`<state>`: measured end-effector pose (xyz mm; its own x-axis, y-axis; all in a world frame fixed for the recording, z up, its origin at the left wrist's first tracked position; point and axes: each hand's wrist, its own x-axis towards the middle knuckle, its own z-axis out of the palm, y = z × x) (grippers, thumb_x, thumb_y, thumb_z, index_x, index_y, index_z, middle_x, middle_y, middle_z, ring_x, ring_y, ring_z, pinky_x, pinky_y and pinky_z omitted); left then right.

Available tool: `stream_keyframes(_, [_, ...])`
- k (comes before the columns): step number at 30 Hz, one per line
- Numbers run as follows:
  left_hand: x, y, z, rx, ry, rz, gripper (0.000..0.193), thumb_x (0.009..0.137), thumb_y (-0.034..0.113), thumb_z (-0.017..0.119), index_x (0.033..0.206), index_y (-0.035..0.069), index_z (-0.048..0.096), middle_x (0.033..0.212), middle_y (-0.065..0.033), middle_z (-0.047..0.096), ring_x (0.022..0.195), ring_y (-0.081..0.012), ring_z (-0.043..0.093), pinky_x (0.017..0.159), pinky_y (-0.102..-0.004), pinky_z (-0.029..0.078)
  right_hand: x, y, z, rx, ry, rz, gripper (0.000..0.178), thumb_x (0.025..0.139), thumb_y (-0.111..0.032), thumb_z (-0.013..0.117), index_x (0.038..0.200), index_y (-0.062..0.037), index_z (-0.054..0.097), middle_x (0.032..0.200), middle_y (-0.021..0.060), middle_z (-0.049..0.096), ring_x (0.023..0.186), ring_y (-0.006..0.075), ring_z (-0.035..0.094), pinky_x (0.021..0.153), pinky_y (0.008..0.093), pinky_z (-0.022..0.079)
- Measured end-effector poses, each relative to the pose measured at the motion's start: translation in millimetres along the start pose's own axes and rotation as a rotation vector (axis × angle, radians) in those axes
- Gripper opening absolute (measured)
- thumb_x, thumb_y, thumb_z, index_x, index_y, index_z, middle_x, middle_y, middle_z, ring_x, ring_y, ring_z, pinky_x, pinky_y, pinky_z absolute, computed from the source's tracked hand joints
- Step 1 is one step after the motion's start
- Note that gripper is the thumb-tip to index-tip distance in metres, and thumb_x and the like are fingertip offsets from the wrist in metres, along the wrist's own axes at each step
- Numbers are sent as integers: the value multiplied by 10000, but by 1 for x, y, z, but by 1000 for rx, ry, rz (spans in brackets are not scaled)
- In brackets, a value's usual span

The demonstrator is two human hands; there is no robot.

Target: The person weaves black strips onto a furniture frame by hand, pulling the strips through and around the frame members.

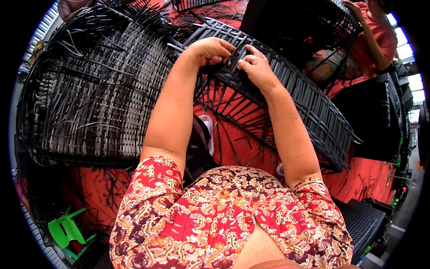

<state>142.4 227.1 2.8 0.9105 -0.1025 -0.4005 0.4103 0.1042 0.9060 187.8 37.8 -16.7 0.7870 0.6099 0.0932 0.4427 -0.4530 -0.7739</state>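
A long black woven wicker piece [304,96] lies slantwise in front of me, with flat strips along its top and an open lattice of strips below. My left hand [211,51] is at its upper left part, fingers curled, pinching a black wicker strip [236,54] at the woven edge. Close beside it, my right hand [257,69] has its thumb and forefinger at the same spot, bent around the strip. The fingertips partly hide the strip, so its ends cannot be made out.
A large grey and black woven piece [103,98] with loose strip ends stands at the left. A person in a red top [374,42] handles a black wicker piece [286,27] at the far right. Scraps litter the red floor covering [237,143]. A green plastic stool [67,231] is lower left.
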Motion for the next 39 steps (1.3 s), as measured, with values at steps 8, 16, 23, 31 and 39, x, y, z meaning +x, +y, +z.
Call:
stream_keyframes(8, [0,2,1,-15,-46,-4,386,824,7,537,1205,-9,477,635,-4,545,370,-18,378,310,-162,243,6,9,1,9,21,6,206,769,-262,559,736,-97,678,1363,53,389,1274,265,279,1042,381,222])
stream_keyframes(16, [0,5,3,101,-24,-16,219,827,40,546,1042,-1,548,629,-12,542,365,-30,379,313,-174,236,4,-8,3,-278,14,18,221,786,-328,574,837,-141,680,1367,23,374,1279,253,268,1018,434,226])
stream_keyframes(23, [-10,11,17,513,211,129,79,778,53,567,837,10,596,593,-36,566,378,-81,447,353,-228,337,-3,-16,5,-268,184,-87,165,800,-235,610,861,-87,649,1321,115,421,1231,282,360,1000,415,267])
stream_keyframes(31, [-36,11,-4,355,422,383,103,742,24,530,816,23,601,607,-36,554,420,-76,483,367,-205,381,23,-29,4,-114,179,-416,230,830,-162,560,1009,-33,627,1121,159,571,1074,260,522,930,328,379])
stream_keyframes(39, [-35,8,-6,221,516,452,134,739,52,553,854,35,619,595,-9,534,413,-59,470,355,-195,342,31,-36,22,394,-67,-82,160,842,-119,578,909,12,641,780,46,644,723,94,575,690,233,453])
